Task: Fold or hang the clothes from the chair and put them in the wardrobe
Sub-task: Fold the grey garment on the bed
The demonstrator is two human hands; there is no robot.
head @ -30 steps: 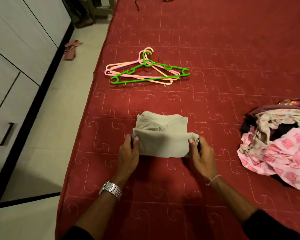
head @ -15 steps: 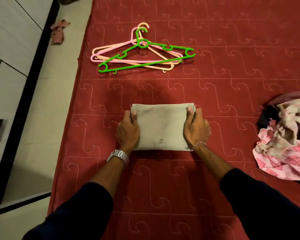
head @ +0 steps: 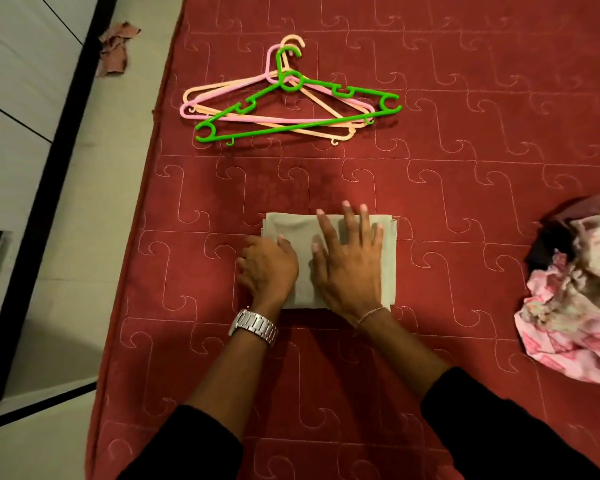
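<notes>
At nine o'clock stands the wardrobe (head: 18,140), doors closed. On the red bed (head: 465,202), the left hand (head: 269,268) curls its fingers at the left edge of the folded beige garment (head: 291,230); whether it pinches cloth I cannot tell. The right hand (head: 349,258), a moment ago at the garment's right edge, now lies spread flat on top, pressing it. The fold looks finished, so carrying it to the wardrobe likely comes next. Hangers (head: 291,109) lie at twelve o'clock, unfolded clothes (head: 575,296) at three.
</notes>
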